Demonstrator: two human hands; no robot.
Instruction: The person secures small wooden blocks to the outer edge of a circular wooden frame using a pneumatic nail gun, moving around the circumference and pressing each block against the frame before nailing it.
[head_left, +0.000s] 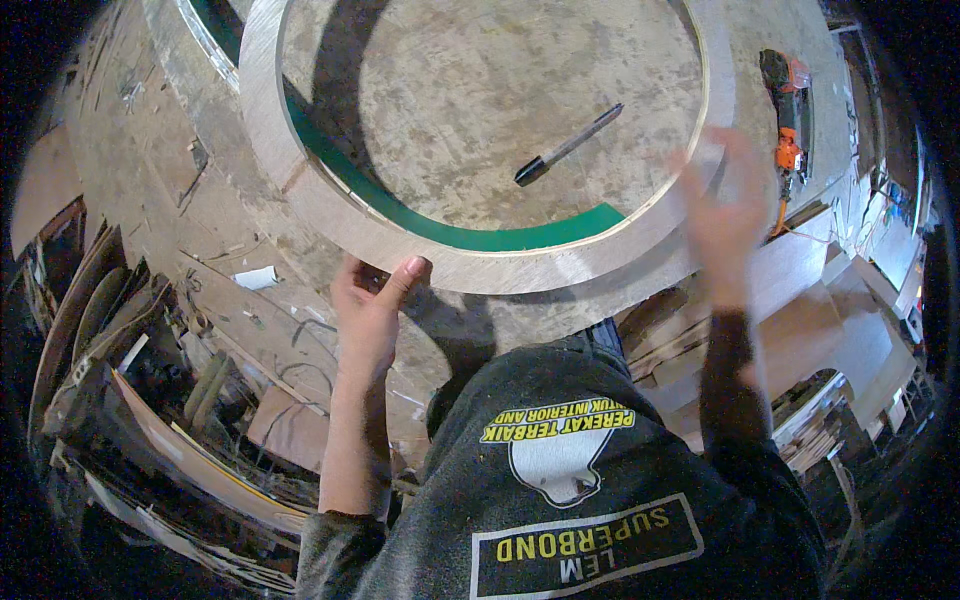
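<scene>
A pale wooden ring (530, 272) fills the upper middle of the view, with a curved green strip (500, 236) along the lower part of its inner wall. My left hand (375, 305) grips the ring's near edge at lower left, thumb at the rim and fingers partly hidden beneath. By the ring's right side, my right hand (725, 210) is smeared by motion, so whether it touches the wood or holds anything is unclear. Inside the ring, a black-capped marker (568, 143) lies diagonally on the stained, grey-beige worktop (420, 110).
An orange-and-black power tool (787, 148) lies right of the ring. Another curved piece with green (215, 35) sits at upper left, and a small white object (255, 277) lies left below. Stacked boards and offcuts (100, 320) crowd the left, with more panels (830, 310) at right.
</scene>
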